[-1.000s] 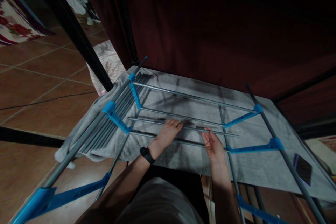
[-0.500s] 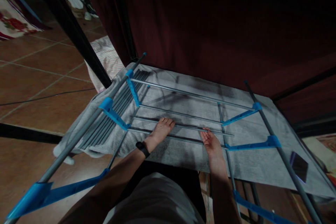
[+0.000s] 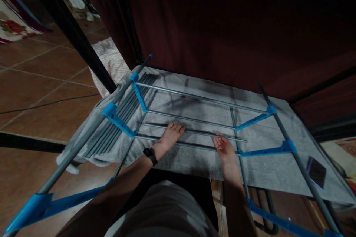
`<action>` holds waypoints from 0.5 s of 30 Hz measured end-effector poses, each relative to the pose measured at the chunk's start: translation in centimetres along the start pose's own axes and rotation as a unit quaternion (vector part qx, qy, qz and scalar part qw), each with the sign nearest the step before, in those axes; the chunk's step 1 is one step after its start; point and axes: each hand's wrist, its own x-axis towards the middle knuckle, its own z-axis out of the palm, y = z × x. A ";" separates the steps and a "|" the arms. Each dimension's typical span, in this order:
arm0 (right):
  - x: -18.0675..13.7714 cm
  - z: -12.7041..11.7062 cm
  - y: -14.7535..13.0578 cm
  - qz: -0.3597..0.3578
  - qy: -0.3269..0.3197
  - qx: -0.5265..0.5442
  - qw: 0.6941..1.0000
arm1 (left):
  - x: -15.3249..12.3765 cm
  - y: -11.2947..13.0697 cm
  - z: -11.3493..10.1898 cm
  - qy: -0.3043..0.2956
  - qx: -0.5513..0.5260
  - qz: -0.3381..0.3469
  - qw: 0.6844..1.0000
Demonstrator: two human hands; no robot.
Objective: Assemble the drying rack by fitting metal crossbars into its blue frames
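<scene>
A loose thin grey metal rod (image 3: 198, 132) runs crosswise between the crossbars of a rack frame. My left hand (image 3: 172, 132) lies over it from above, fingers curled round the rod left of its middle. Closer to the rod's right end, my right hand (image 3: 223, 146) holds it from below, palm turned up and fingertips against it. Thick grey tubes (image 3: 90, 129) with blue plastic brackets (image 3: 119, 120) form the frame's left side. On the right, another blue bracket (image 3: 267, 152) joins a second long tube. Fixed crossbars (image 3: 191, 118) span the two sides.
Several grey rods (image 3: 116, 120) lie side by side at the left of the grey blanket (image 3: 194, 164). A phone (image 3: 316, 172) rests at the right. A black post (image 3: 80, 44) rises at left, and a dark red curtain (image 3: 211, 37) hangs behind.
</scene>
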 end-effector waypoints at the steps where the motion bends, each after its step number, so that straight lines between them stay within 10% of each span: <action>1: 0.1 0.1 -0.1 0.008 0.004 0.002 1.000 | 0.0 0.0 0.0 -0.003 -0.001 0.002 1.000; 15: 0.6 0.5 -0.7 0.005 0.018 0.017 1.000 | 0.2 0.1 -0.5 -0.008 0.006 0.000 1.000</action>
